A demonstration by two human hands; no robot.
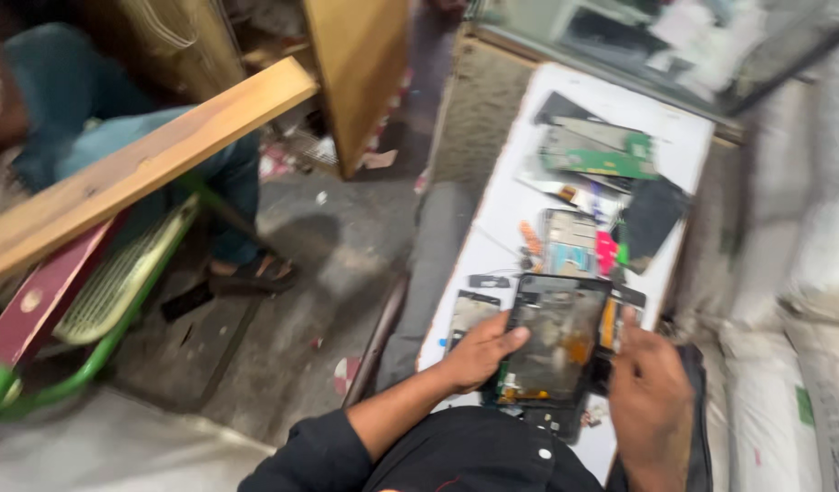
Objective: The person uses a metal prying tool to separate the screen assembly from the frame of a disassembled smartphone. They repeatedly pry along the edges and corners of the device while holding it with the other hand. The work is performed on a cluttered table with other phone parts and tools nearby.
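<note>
My left hand (479, 351) grips the left edge of a dark, opened tablet-like device (556, 339) with its inner parts showing. On the device's right side is my right hand (650, 392), its fingers curled against the edge; blur hides whether it holds a small part. The device rests over the near end of a white worktop (492, 228). Both sleeves are black.
The white worktop carries a green circuit board (602, 162), dark panels (652, 219), a phone frame (470, 314) and small coloured parts. White sacks (802, 364) stand at the right. Another person's legs and sandalled foot (251, 269) are at the left beside a wooden plank (137, 164) and a green-framed bench (119, 282).
</note>
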